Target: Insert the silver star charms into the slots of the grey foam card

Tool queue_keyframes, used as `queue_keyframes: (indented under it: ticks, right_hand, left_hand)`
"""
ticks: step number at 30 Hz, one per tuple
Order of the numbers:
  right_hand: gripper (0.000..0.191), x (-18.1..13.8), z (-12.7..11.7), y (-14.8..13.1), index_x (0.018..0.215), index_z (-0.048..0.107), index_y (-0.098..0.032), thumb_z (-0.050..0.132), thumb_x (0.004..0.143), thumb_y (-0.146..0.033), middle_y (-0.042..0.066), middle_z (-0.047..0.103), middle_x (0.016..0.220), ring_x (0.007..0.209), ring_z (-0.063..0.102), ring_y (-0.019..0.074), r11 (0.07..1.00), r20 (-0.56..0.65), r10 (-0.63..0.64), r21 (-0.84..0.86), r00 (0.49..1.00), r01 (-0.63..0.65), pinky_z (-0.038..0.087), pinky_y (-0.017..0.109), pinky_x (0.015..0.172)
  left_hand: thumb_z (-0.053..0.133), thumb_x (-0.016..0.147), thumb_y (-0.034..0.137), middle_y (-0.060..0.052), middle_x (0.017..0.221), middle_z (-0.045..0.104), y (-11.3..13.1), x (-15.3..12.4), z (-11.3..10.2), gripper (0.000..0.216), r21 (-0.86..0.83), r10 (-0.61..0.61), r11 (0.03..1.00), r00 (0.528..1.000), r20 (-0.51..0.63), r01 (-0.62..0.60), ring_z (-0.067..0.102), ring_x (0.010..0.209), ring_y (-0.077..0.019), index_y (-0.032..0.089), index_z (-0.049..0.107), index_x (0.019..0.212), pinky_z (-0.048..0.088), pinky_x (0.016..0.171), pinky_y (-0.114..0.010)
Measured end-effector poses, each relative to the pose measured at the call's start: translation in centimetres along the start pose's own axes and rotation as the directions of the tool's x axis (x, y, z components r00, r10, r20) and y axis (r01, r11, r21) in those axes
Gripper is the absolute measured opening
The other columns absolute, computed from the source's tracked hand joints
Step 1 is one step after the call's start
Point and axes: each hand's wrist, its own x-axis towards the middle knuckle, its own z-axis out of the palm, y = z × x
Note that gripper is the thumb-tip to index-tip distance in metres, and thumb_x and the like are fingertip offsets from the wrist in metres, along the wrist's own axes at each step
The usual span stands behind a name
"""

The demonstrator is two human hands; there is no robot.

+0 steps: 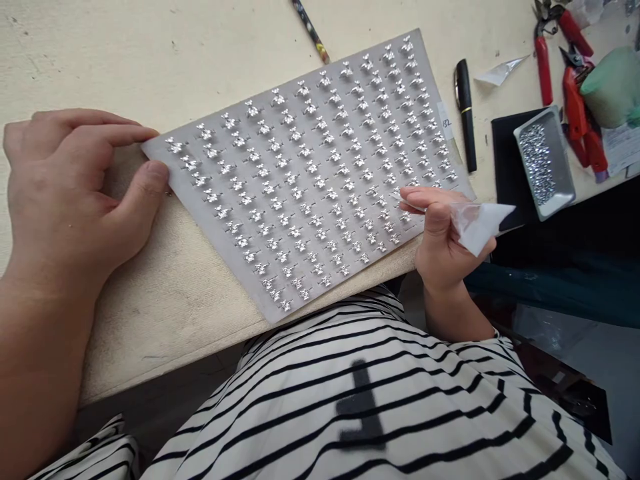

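A grey sheet (315, 295) lies tilted on the cream workbench, carrying rows of several small silver metal pieces (295, 193). My left hand (75, 180) rests beside its left corner, with thumb and index fingertip touching the sheet's edge. My right hand (440, 233) sits at the sheet's lower right edge, pinching a folded white paper (480, 225) with a translucent end. Its fingertips hover over the nearest silver pieces. Whether a fine tool lies between those fingers is hidden.
Beyond the sheet lie a black pen (465, 113), red-handled pliers (545, 67), and a metal tray of tiny sparkling stones (544, 163) on a black pad (510, 153). A green bundle (613, 87) stands far right. My striped shirt (360, 400) fills the bottom.
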Motion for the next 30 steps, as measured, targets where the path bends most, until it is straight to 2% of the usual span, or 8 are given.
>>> queue_keyframes:
  ticks: [4, 8, 13, 16, 20, 22, 30]
  right_hand:
    - [0.017, 0.0, 0.3, 0.3, 0.106, 0.075, -0.031, 0.058, 0.102, -0.033, -0.003, 0.079, 0.099, 0.098, 0.078, 0.0192, 0.999, 0.07, 0.031, -0.021, 0.997, -0.03, 0.072, 0.041, 0.077]
    - [0.018, -0.1, 0.3, 0.7, 0.106, 0.075, -0.032, 0.058, 0.102, -0.035, -0.004, 0.079, 0.101, 0.096, 0.078, 0.0173, 0.998, 0.12, 0.047, -0.045, 0.992, -0.042, 0.072, 0.04, 0.078]
    - [0.018, 0.1, 0.3, 0.7, 0.106, 0.075, -0.031, 0.058, 0.102, -0.033, -0.003, 0.079, 0.101, 0.097, 0.078, 0.0179, 0.998, 0.138, 0.056, -0.028, 0.989, -0.053, 0.071, 0.041, 0.079]
    - [0.017, 0.3, 0.4, 0.3, 0.106, 0.075, -0.03, 0.059, 0.102, -0.033, -0.002, 0.079, 0.099, 0.097, 0.078, 0.0187, 0.999, 0.097, 0.046, -0.015, 0.994, -0.044, 0.071, 0.039, 0.076]
    - [0.018, 0.9, 0.4, 0.0, 0.101, 0.076, -0.026, 0.059, 0.102, -0.032, -0.001, 0.079, 0.093, 0.095, 0.078, 0.018, 1.0, -0.058, 0.006, -0.001, 0.998, -0.006, 0.07, 0.034, 0.07]
    - [0.02, 1.1, 0.3, 0.3, 0.101, 0.076, -0.025, 0.058, 0.102, -0.034, -0.001, 0.079, 0.094, 0.093, 0.078, 0.0169, 1.0, -0.095, -0.004, -0.029, 0.995, 0.001, 0.07, 0.034, 0.071]
    - [0.02, 0.9, 0.0, 1.9, 0.102, 0.076, -0.026, 0.06, 0.101, -0.038, -0.002, 0.08, 0.097, 0.086, 0.079, 0.0161, 0.994, -0.061, 0.057, -0.091, 0.996, -0.063, 0.071, 0.035, 0.073]
  left_hand:
    - [0.041, 0.098, 0.067, 0.003, 0.148, 0.054, -0.1, 0.0, 0.0, 0.064, 0.032, 0.125, 0.992, 0.99, -0.062, -0.123, 0.044, 0.147, -0.0235, 0.025, 0.06, 0.142, 0.031, 0.125, -0.032]
    - [0.045, 0.099, 0.062, 0.001, 0.146, 0.056, -0.4, 0.0, 0.1, 0.06, 0.0, 0.152, 0.988, 0.985, -0.08, -0.152, 0.045, 0.145, -0.0258, 0.022, 0.061, 0.141, 0.032, 0.125, -0.034]
    - [0.042, 0.1, 0.064, 0.004, 0.147, 0.054, -0.3, -0.1, -0.1, 0.06, 0.026, 0.123, 0.992, 0.991, -0.053, -0.122, 0.043, 0.147, -0.0232, 0.026, 0.059, 0.143, 0.03, 0.126, -0.031]
    - [0.043, 0.101, 0.064, 0.002, 0.148, 0.054, -0.3, -0.1, -0.1, 0.062, 0.019, 0.132, 0.991, 0.99, -0.052, -0.131, 0.043, 0.147, -0.0242, 0.023, 0.06, 0.143, 0.031, 0.126, -0.033]
    - [0.046, 0.099, 0.062, 0.001, 0.145, 0.056, -0.4, 0.0, 0.0, 0.06, -0.001, 0.152, 0.988, 0.985, -0.086, -0.152, 0.045, 0.145, -0.0262, 0.022, 0.062, 0.141, 0.033, 0.125, -0.037]
    - [0.046, 0.099, 0.062, 0.001, 0.145, 0.056, -0.4, 0.0, 0.1, 0.06, -0.003, 0.156, 0.988, 0.984, -0.082, -0.157, 0.045, 0.145, -0.0272, 0.022, 0.062, 0.141, 0.033, 0.125, -0.038]
    - [0.046, 0.098, 0.064, 0.0, 0.147, 0.057, 0.0, -0.1, 0.0, 0.061, 0.019, 0.14, 0.99, 0.987, -0.085, -0.139, 0.045, 0.146, -0.027, 0.023, 0.063, 0.14, 0.031, 0.126, -0.039]
